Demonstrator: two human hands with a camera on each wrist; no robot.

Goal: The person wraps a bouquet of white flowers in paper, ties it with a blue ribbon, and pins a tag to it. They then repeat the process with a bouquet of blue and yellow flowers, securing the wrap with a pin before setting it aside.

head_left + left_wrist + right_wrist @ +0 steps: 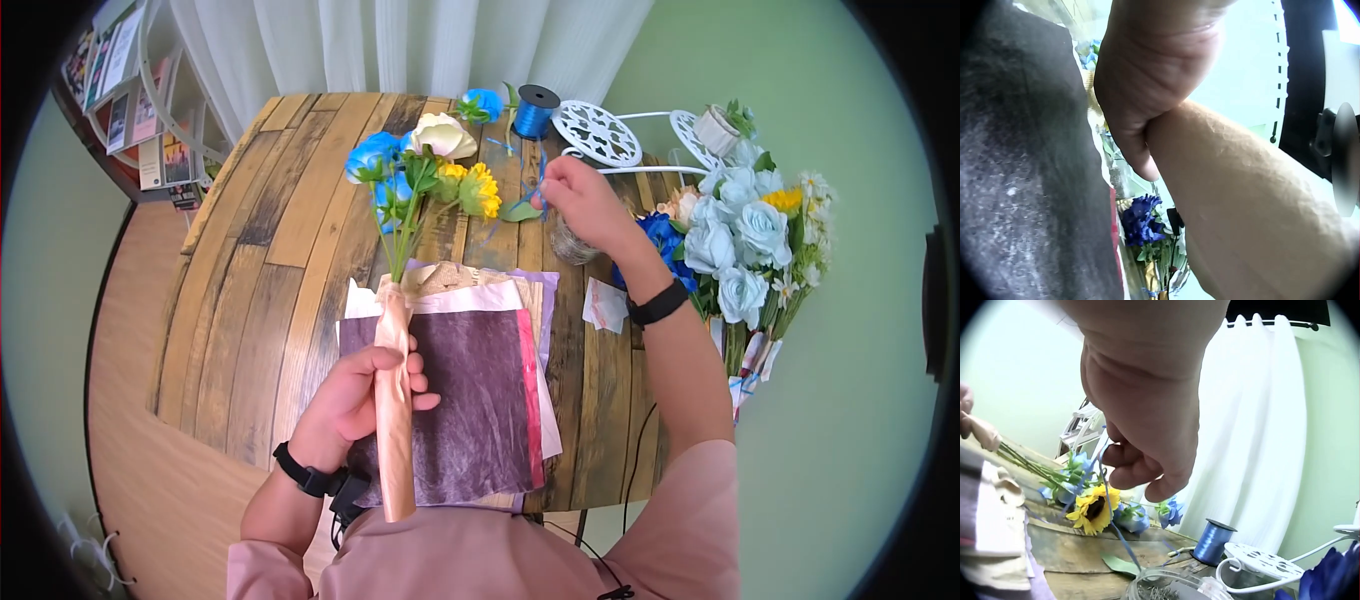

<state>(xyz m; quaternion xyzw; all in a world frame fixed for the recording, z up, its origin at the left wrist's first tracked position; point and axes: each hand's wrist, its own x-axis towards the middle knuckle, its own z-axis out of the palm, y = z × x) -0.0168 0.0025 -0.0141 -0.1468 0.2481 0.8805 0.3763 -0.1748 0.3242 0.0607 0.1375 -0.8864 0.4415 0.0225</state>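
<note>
My left hand [358, 392] grips a small bouquet by its stems, which are wrapped in peach paper [396, 450]. From the wrap rise green stems topped by blue roses [372, 155], a white rose [443, 137] and a yellow sunflower [483, 192]. The left wrist view shows the paper-wrapped handle close up under the thumb. Over the right part of the table, my right hand [588, 207] pinches a thin blue ribbon [1125, 542] between thumb and fingers. The ribbon hangs down past the sunflower in the right wrist view.
Wrapping sheets, a dark purple one [465, 400] uppermost, lie stacked before me. A blue ribbon spool [533, 118] stands at the back beside a white metal stand [597, 135]. A clear jar [574, 243] sits below my right hand. Pale blue roses [742, 235] fill the right side.
</note>
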